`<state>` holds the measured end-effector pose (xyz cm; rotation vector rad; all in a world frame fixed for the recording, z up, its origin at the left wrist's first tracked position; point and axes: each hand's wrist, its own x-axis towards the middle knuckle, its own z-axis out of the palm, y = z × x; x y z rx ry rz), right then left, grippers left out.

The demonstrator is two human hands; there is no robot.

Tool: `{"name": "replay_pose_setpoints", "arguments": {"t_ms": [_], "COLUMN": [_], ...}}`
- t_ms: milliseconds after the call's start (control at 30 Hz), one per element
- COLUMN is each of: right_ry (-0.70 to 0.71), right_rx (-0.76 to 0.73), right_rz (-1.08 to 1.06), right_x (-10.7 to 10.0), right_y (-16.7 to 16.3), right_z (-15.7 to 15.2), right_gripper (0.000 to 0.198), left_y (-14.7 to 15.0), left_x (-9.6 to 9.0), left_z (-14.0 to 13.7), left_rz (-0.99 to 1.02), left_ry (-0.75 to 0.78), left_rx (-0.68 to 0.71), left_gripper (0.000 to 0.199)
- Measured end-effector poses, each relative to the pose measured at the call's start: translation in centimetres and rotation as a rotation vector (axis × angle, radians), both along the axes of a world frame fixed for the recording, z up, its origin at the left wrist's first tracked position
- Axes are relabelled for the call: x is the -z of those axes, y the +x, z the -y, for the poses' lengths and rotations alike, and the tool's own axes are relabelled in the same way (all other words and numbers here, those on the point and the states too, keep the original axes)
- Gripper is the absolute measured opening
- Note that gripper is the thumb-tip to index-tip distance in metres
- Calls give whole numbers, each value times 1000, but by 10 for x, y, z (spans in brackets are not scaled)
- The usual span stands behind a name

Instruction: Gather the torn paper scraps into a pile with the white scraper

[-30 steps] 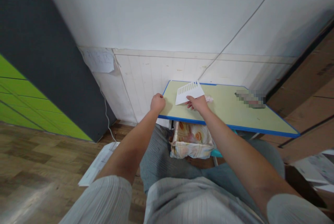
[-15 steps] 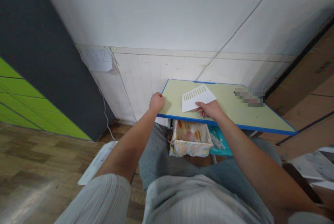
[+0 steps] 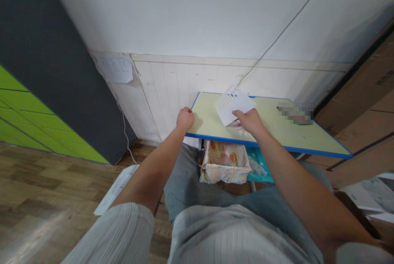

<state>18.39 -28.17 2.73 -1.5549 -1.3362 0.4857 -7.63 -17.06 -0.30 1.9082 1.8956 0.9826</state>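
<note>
In my right hand is a white card with a row of slots cut along one side. The thumb presses on its face, the fingers are beneath it, and the card is tilted above the tabletop and slightly blurred. The small table has a pale yellow-green top and a blue rim. At the table's left edge my left hand is closed in a fist. Whether it holds anything is hidden.
Below the tabletop sit a cloth-lined basket and a turquoise tray. A blurred-out item lies at the table's right. Cardboard boxes stand to the right, a dark and green cabinet to the left. A cable runs down the wall.
My right hand has lifted and turned the white card, so its slotted side now points more to the upper left. My left hand stays in place.
</note>
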Motion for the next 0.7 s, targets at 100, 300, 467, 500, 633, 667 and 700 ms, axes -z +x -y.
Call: {"name": "replay_pose_setpoints", "arguments": {"t_ms": [100,300,467,500,633,667,700], "right_ry": [5,-53,-63,-62,-58,-55,-43], "right_rx": [-101,-316,-475,-503,-607,-621,-611], "right_rz": [213,546,682,687,654,644,640], "right_x": [-16,-26,-33,-35,-43,-45,-46], "right_y": [-19,-36,-20,-16,-4,-2,0], "right_z": [-13,-3,24,29,47,50,54], "right_gripper": [23,16,22,22,23,23,22], "left_y": [-2,-5,-4,-4,-4,-4,-4], "left_x": [-1,0,3,3,2,2,2], "left_z": [-1,-3,-5,-5,-5,-4,-4], "left_rz": [34,117,145,144,127,120,111], "left_ry": [19,50,46,44,43,43,42], "left_rx": [-36,-113,-108,-106,-90,-86,-83], "left_gripper": [35,40,39,39,37,37,38]}}
